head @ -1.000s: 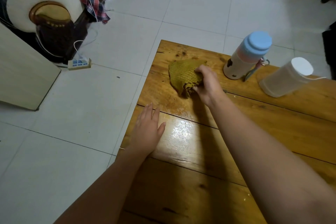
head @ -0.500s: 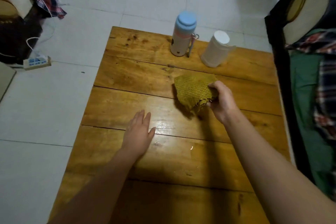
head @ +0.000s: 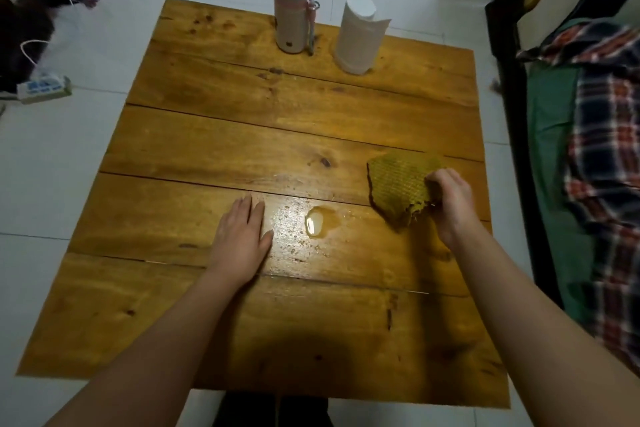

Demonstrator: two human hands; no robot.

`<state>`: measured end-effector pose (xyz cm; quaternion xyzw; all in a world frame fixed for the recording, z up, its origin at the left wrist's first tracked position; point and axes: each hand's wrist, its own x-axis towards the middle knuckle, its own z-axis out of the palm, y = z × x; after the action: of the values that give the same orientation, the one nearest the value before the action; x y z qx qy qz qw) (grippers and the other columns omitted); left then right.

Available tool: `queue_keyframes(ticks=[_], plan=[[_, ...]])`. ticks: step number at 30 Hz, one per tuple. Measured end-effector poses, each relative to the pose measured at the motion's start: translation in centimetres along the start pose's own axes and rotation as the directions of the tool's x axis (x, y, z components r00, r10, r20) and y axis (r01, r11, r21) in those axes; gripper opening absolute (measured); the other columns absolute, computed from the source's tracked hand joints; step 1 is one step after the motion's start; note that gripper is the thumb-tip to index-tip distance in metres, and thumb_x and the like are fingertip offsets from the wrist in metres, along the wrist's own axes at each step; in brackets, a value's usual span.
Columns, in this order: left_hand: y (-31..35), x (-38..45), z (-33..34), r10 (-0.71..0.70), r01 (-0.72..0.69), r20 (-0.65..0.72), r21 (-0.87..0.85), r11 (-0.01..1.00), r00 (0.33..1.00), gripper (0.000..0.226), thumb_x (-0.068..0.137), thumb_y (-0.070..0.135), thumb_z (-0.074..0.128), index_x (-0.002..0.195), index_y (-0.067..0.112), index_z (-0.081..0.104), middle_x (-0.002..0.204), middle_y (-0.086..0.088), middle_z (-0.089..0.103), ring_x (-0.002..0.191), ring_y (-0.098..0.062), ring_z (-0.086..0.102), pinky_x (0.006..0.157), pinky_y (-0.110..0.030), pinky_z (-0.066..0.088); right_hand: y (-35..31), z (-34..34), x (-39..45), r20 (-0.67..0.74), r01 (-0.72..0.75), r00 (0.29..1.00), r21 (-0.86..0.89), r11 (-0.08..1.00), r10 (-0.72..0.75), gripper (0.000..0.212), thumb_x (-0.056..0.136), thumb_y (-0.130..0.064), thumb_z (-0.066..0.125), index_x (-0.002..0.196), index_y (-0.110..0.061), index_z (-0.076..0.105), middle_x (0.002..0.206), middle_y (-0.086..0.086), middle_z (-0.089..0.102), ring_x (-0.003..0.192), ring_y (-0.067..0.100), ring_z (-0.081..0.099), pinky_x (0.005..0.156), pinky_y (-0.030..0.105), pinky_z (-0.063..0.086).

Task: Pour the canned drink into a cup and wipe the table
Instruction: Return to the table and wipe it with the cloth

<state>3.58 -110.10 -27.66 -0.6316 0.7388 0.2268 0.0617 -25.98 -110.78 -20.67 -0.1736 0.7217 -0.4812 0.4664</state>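
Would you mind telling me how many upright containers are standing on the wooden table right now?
2. The blue-lidded flask stands at the far edge of the table, and the white container stands just right of it, apart. No can or cup is in view.

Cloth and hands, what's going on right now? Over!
Right hand grips yellow cloth on table. Left hand flat on wood. Puddle between them, not yet wiped. Nothing in the way.
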Motion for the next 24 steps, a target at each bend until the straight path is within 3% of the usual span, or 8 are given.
queue_keyframes(ticks=[4, 6, 10, 14, 17, 19, 22, 24], plan=[[0.0, -0.4, 0.6, -0.011, 0.011, -0.021, 0.013, 1.0, 1.0, 0.062, 0.097, 0.041, 0.034, 0.149, 0.019, 0.007, 0.158, -0.006, 0.001, 0.146, -0.022, 0.0, 0.117, -0.037, 0.002, 1.6, -1.3, 0.0, -0.047, -0.027, 0.999, 0.026, 0.999, 0.028, 0.02, 0.089, -0.008, 0.046, 0.071, -0.018, 0.046, 0.07, 0.0, 0.047, 0.061, 0.013, 0.044, 0.039, 0.013, 0.034], [0.1, -0.4, 0.9, -0.013, 0.013, -0.03, 0.01, 1.0, 0.999, 0.063, 0.096, 0.041, 0.034, 0.149, 0.019, 0.007, 0.158, -0.006, 0.0, 0.145, -0.022, -0.002, 0.118, -0.038, 0.002, 2.9, -2.0, 0.4, -0.092, -0.06, 0.994, 0.018, 0.998, 0.061, 0.015, 0.089, -0.009, 0.046, 0.076, -0.017, 0.046, 0.075, 0.003, 0.05, 0.066, 0.016, 0.048, 0.046, 0.02, 0.042], [0.4, -0.4, 1.1, -0.023, 0.022, -0.045, -0.007, 1.0, 0.999, 0.063, 0.096, 0.04, 0.036, 0.148, 0.019, 0.008, 0.158, -0.007, 0.001, 0.145, -0.023, -0.002, 0.118, -0.04, 0.001, 5.2, -3.0, 1.0, -0.256, -0.122, 0.963, -0.116, 0.986, 0.089, 0.019, 0.089, -0.013, 0.051, 0.107, -0.015, 0.049, 0.108, 0.012, 0.057, 0.092, 0.024, 0.054, 0.073, 0.037, 0.046], [0.5, -0.3, 1.3, -0.02, 0.02, -0.064, -0.002, 1.0, 0.998, 0.064, 0.096, 0.04, 0.036, 0.149, 0.017, 0.008, 0.158, -0.008, 0.001, 0.145, -0.024, -0.002, 0.117, -0.04, 0.0, 5.4, -3.0, 1.1, -0.319, -0.145, 0.947, -0.29, 0.946, 0.047, 0.043, 0.089, -0.009, 0.052, 0.13, -0.012, 0.04, 0.108, 0.008, 0.05, 0.086, 0.022, 0.053, 0.07, 0.034, 0.045], [0.5, -0.3, 1.4, -0.021, 0.022, -0.071, 0.011, 1.0, 0.997, 0.064, 0.096, 0.041, 0.035, 0.149, 0.017, 0.008, 0.158, -0.007, 0.001, 0.145, -0.024, -0.002, 0.116, -0.039, -0.001, 5.5, -2.6, 0.7, -0.302, -0.071, 0.927, -0.725, 0.686, -0.224, 0.053, 0.086, -0.013, 0.058, 0.134, -0.008, 0.036, 0.126, 0.015, 0.046, 0.116, 0.034, 0.047, 0.094, 0.045, 0.043], [0.3, -0.3, 1.6, -0.018, 0.019, -0.082, 0.02, 1.0, 0.997, 0.064, 0.096, 0.042, 0.034, 0.149, 0.018, 0.008, 0.158, -0.007, 0.0, 0.145, -0.023, -0.003, 0.116, -0.039, -0.001, 5.7, -1.8, 0.7, -0.123, 0.087, 0.902, -0.887, 0.453, -0.415, 0.05, 0.089, -0.018, 0.055, 0.135, -0.008, 0.037, 0.145, 0.014, 0.033, 0.135, 0.032, 0.028, 0.109, 0.045, 0.028], [-0.1, -0.3, 2.0, 0.006, -0.004, -0.098, 0.021, 1.0, 0.995, 0.063, 0.096, 0.044, 0.032, 0.149, 0.019, 0.007, 0.158, -0.006, 0.0, 0.145, -0.021, -0.004, 0.116, -0.038, -0.002, 6.5, -0.2, 1.7, 0.2, 0.311, 0.907, -0.911, 0.27, -0.371, 0.05, 0.096, -0.028, 0.04, 0.144, -0.021, 0.026, 0.155, 0.006, 0.016, 0.143, 0.026, 0.007, 0.115, 0.043, 0.01], [-0.5, -0.3, 2.2, 0.026, -0.025, -0.107, 0.009, 1.0, 0.994, 0.063, 0.096, 0.045, 0.032, 0.149, 0.02, 0.008, 0.158, -0.005, 0.0, 0.145, -0.02, -0.004, 0.116, -0.037, -0.002, 7.5, 0.2, 2.8, 0.256, 0.317, 0.914, -0.934, 0.162, -0.314, 0.053, 0.098, -0.038, 0.03, 0.147, -0.028, 0.012, 0.157, 0.004, 0.003, 0.144, 0.026, -0.003, 0.115, 0.044, 0.002]])
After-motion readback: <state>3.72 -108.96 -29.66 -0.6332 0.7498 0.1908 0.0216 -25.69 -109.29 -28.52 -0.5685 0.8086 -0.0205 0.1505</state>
